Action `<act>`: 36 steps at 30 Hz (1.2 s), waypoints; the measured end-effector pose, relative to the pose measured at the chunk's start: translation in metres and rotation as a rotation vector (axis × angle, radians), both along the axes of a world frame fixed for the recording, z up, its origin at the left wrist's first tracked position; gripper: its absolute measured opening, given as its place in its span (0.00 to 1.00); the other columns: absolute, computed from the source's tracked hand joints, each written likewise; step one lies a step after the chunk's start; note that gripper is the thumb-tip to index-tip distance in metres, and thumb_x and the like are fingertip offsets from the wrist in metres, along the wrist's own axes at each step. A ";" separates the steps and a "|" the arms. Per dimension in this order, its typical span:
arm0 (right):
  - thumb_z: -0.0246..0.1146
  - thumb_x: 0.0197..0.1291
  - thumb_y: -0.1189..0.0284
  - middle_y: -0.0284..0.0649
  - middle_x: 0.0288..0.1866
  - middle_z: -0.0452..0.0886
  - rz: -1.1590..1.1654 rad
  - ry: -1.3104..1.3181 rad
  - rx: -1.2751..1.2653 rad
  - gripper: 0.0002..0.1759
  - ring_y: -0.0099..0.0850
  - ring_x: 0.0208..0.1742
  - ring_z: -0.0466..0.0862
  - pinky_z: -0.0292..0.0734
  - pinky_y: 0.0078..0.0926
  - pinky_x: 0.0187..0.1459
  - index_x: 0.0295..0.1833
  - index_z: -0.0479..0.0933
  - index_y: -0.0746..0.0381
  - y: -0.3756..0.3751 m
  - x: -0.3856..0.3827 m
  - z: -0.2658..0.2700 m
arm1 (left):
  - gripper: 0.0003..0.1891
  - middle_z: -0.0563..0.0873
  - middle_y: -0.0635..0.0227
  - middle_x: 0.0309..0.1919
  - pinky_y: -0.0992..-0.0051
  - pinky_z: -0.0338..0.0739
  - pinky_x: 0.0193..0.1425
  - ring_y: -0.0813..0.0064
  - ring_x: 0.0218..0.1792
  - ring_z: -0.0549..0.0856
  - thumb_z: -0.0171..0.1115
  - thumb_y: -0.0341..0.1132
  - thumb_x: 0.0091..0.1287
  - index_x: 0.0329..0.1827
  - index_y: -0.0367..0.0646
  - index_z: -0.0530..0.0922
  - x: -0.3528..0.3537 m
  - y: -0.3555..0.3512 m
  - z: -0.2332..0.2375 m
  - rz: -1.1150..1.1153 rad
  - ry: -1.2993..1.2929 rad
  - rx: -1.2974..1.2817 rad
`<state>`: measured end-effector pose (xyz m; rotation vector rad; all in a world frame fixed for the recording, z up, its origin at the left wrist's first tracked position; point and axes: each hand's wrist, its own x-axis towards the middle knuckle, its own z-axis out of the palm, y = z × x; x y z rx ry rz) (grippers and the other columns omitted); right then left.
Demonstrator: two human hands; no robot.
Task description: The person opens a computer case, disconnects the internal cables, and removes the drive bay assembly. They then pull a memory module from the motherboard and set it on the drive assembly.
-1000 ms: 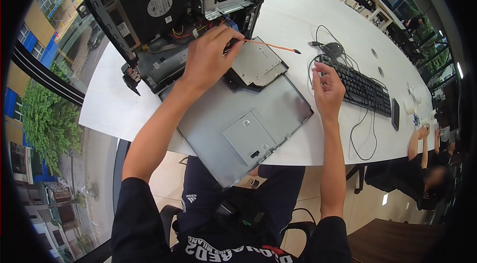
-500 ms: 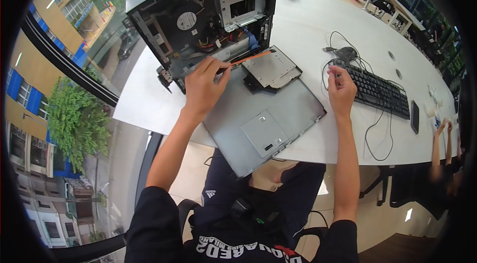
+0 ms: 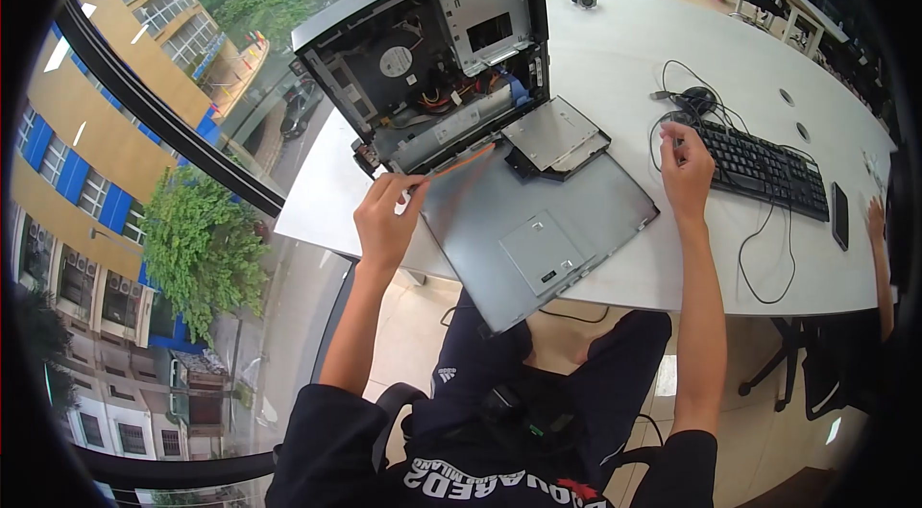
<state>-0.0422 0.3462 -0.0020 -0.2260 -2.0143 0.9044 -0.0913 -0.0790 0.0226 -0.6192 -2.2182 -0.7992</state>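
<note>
My left hand (image 3: 384, 220) is closed in a pinch on one end of a thin orange cable (image 3: 461, 162). The cable stretches over the far left part of a grey metal side panel (image 3: 615, 210). Behind it an opened black desktop computer case (image 3: 423, 76) stands with its inside facing me. A flat silver optical drive (image 3: 552, 132) lies on the panel's far end, right of the cable. My right hand (image 3: 689, 172) is raised beside the keyboard (image 3: 768, 167), its fingers curled together; whether anything small is in them is hidden.
A mouse (image 3: 698, 101) and its tangled cord lie behind the keyboard. To the right is a black phone (image 3: 840, 216). A small dark object (image 3: 583, 0) sits at the table's back. Another person's hand (image 3: 875, 218) shows at the far right. The panel overhangs the near table edge.
My left hand has pulled the orange cable back towards me; its far end has come away from over the optical drive. My right hand stays curled by the keyboard. The whole view has shifted.
</note>
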 end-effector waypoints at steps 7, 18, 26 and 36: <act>0.65 0.65 0.78 0.37 0.43 0.90 -0.023 -0.005 -0.019 0.11 0.25 0.28 0.82 0.75 0.25 0.34 0.52 0.86 0.60 0.005 0.000 -0.001 | 0.07 0.90 0.66 0.40 0.71 0.83 0.40 0.70 0.36 0.87 0.75 0.28 0.64 0.45 0.44 0.90 -0.003 -0.003 -0.018 -0.047 -0.024 -0.070; 0.64 0.67 0.76 0.35 0.44 0.90 -0.033 -0.033 -0.012 0.11 0.23 0.28 0.82 0.76 0.24 0.35 0.52 0.86 0.61 0.007 -0.002 -0.005 | 0.14 0.90 0.65 0.42 0.71 0.82 0.43 0.69 0.38 0.88 0.80 0.36 0.61 0.47 0.43 0.90 0.014 -0.017 -0.015 0.071 -0.251 0.005; 0.64 0.67 0.76 0.34 0.43 0.90 -0.026 -0.034 -0.011 0.10 0.23 0.28 0.82 0.75 0.24 0.35 0.51 0.87 0.61 0.005 0.000 -0.002 | 0.11 0.90 0.64 0.40 0.72 0.80 0.39 0.71 0.34 0.86 0.77 0.32 0.63 0.48 0.43 0.92 0.020 -0.025 -0.011 -0.034 -0.341 -0.024; 0.64 0.66 0.76 0.36 0.43 0.90 -0.023 -0.005 -0.021 0.09 0.26 0.28 0.83 0.77 0.26 0.35 0.49 0.86 0.61 0.005 0.000 -0.001 | 0.07 0.89 0.63 0.38 0.68 0.80 0.39 0.68 0.37 0.86 0.72 0.29 0.68 0.47 0.41 0.92 0.021 -0.025 -0.001 -0.100 -0.321 -0.139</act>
